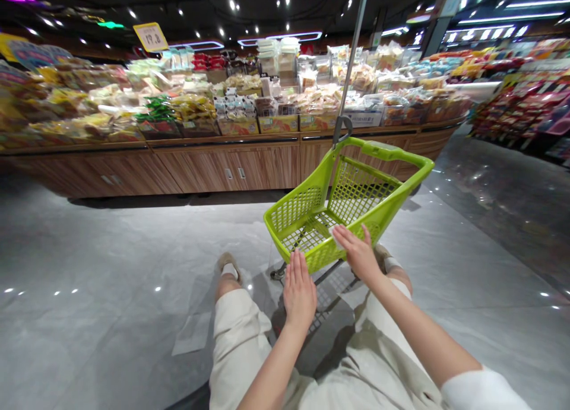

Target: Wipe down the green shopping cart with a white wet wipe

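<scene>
A lime-green plastic shopping cart (pixel 383 205) stands on the grey floor in front of me, its mesh basket holding nothing visible. My left hand (pixel 299 291) lies flat with fingers stretched out, fingertips touching the cart's near rim. My right hand (pixel 357 253) rests palm down on the same rim, fingers extended over the edge. Neither hand holds anything. A grey pole (pixel 351 66) rises from the cart's far side.
A long wooden display counter (pixel 231 167) piled with packaged snacks runs across the back. More stocked shelves (pixel 525 113) stand at the right beside an aisle. A yellow price sign (pixel 151 37) hangs above. Glossy grey floor (pixel 111 267) stretches to the left.
</scene>
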A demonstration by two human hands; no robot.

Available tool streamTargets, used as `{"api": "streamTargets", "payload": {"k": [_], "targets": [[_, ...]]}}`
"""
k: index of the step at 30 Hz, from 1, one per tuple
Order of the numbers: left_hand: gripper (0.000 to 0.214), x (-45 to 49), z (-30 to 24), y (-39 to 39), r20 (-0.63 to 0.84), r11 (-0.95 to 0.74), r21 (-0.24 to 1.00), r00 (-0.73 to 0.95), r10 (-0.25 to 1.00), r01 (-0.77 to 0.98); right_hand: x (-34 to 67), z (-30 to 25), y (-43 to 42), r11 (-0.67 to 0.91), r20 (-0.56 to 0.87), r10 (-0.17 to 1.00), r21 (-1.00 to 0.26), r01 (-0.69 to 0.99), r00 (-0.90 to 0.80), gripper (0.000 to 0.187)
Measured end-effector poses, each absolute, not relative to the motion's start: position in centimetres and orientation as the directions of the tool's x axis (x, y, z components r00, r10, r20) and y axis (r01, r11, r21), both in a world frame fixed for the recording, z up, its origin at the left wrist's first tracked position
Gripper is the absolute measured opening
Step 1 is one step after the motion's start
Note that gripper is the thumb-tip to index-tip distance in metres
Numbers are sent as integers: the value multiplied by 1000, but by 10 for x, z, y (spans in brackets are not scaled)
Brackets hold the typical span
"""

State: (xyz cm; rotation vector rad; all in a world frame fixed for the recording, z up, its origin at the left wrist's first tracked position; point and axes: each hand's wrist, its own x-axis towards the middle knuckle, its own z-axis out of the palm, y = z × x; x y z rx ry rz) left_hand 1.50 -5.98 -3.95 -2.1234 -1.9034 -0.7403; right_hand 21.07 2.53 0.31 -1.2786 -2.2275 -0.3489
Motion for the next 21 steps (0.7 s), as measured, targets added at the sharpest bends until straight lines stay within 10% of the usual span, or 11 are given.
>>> {"api": "streamTargets", "payload": {"k": [4, 12, 21], "targets": [[84, 21, -39, -61, 488, -160, 201, 42, 872, 966, 203, 0, 24, 376, 597, 762, -90, 922, -252, 77], [89, 15, -40, -60, 489, -169, 189, 56, 871, 967, 156, -10, -3, 676, 554, 613, 3, 737, -564, 66], [86, 24, -41, -59, 499, -160, 212, 34, 866, 964, 178, -5, 12, 422, 604, 745, -94, 902, -285, 72]]}}
